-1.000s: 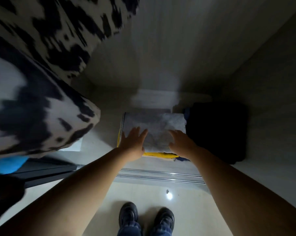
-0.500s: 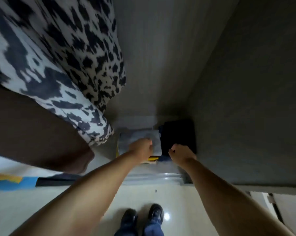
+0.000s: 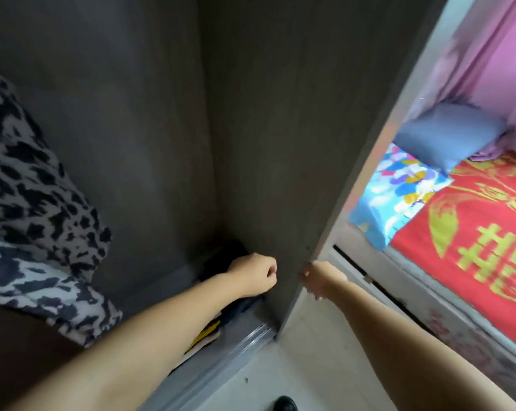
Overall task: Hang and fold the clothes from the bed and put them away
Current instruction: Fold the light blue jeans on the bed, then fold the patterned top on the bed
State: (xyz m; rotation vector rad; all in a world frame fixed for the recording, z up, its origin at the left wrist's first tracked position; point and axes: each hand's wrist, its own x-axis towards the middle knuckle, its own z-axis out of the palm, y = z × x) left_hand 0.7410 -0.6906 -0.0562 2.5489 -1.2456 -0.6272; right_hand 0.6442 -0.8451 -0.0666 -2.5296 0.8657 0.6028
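Your left hand [image 3: 255, 274] is a clenched, empty grip over the dark folded clothes [image 3: 236, 305] on the wardrobe floor; your arm hides most of that stack. Your right hand [image 3: 320, 277] sits at the wardrobe side panel [image 3: 280, 173] edge, blurred, so I cannot tell its grip. Withdrawing carelessly could drag the stack askew. The bed [image 3: 473, 232] lies beyond your right hand.

Both forearms bare, no sleeves in frame. No watch, rings or bands visible on left grip [image 3: 255, 274] or right grip [image 3: 322, 277]. Toe of one black shoe [image 3: 284, 404] at bottom edge, glossy. Rest of clothing out of frame.
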